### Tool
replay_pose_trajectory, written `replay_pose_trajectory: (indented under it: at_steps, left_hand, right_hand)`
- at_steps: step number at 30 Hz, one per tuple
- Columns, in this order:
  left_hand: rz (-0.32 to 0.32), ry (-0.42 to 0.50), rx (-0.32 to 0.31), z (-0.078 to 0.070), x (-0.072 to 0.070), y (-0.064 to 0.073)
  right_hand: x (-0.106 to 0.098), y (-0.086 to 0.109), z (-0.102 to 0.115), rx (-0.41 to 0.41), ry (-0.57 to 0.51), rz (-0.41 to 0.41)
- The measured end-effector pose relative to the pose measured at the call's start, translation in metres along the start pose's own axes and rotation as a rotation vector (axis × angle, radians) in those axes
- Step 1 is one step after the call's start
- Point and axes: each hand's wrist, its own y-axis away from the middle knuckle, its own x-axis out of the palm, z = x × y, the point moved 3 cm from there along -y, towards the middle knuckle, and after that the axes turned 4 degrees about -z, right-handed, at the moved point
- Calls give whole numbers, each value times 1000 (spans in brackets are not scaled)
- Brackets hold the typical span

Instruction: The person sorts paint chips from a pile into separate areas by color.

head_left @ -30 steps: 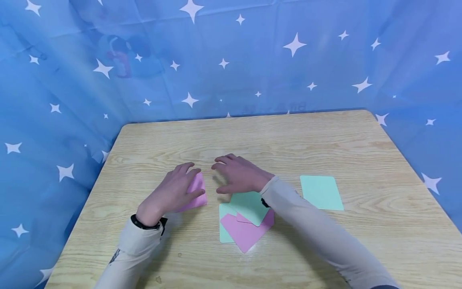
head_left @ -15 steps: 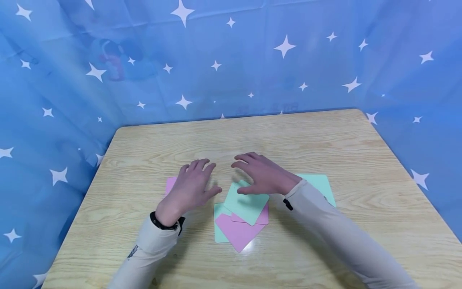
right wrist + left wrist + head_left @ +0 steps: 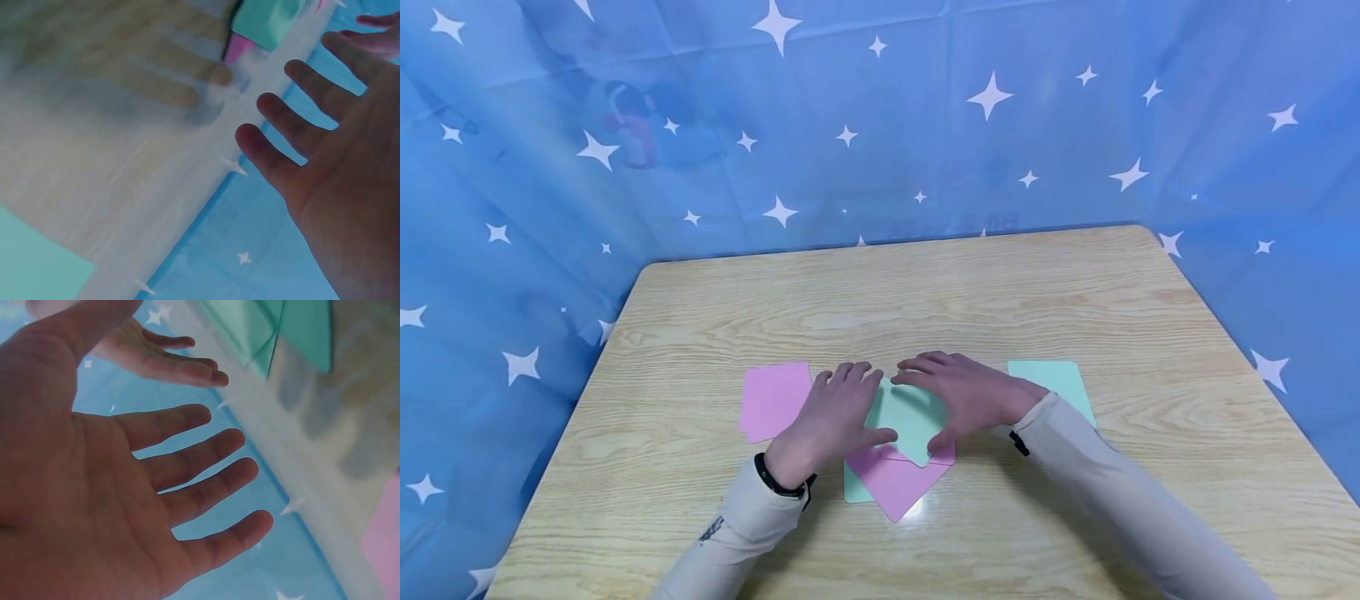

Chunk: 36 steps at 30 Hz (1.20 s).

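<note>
In the head view, a loose pile of square cards lies mid-table: a mint green card on top, pink cards under it, and another mint green card at the bottom left. My left hand hovers at the pile's left side, fingers spread and holding nothing. Over the right side of the same pile is my right hand, its fingers loosely bent and nothing in its grasp. Both wrist views show bare palms, with the left fingers and right fingers apart from the cards.
Left of the pile lies a pink square stack. A single mint green card sits to the right, partly behind my right wrist. The wooden table ends at a blue star-patterned curtain at the back and sides.
My left hand has moved right, off the pink stack and toward the middle pile. My right hand shifted right, then came lower over the pile. The cards look unmoved.
</note>
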Motion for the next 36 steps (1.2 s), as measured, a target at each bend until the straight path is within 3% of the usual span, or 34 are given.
replay_pose_trajectory:
  at_steps: [4,15,24,36]
  left_hand:
    - [11,-18,22,-6,10,0]
    - [2,-23,50,-17,30,1]
    - [21,-41,169,-19,30,5]
    - [66,109,255,-13,27,3]
  right_hand:
    - [6,4,-2,-6,4,11]
    - [11,7,-2,-27,-12,-64]
    - [21,7,1,13,-3,-59]
    - [20,6,3,36,3,-60]
